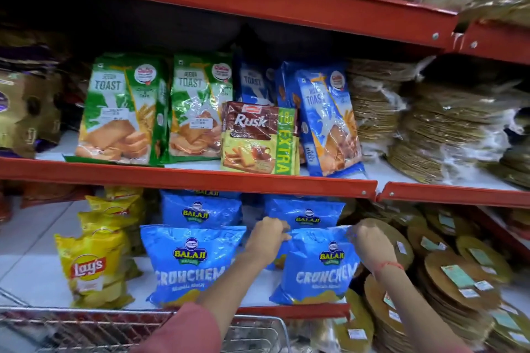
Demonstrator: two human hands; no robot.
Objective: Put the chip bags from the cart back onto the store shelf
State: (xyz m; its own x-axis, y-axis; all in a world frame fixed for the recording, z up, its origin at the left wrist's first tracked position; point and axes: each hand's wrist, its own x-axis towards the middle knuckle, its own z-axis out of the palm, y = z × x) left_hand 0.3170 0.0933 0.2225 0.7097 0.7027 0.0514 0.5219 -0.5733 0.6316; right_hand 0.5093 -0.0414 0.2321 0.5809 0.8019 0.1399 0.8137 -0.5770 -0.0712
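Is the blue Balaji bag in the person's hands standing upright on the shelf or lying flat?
Upright: the blue bag stands on the shelf, hands pinching its top corners.

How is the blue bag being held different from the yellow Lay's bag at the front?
The blue Balaji bag is gripped at its top corners by the left hand and the right hand; the yellow Lay's bag stands untouched, farther left. The Balaji bag looks wider. Both stand upright on the bottom shelf.

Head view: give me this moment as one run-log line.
step: shelving | left hand: gripping blue chip bag top corner | right hand: gripping other corner | bag: upright on bottom shelf | cart: below
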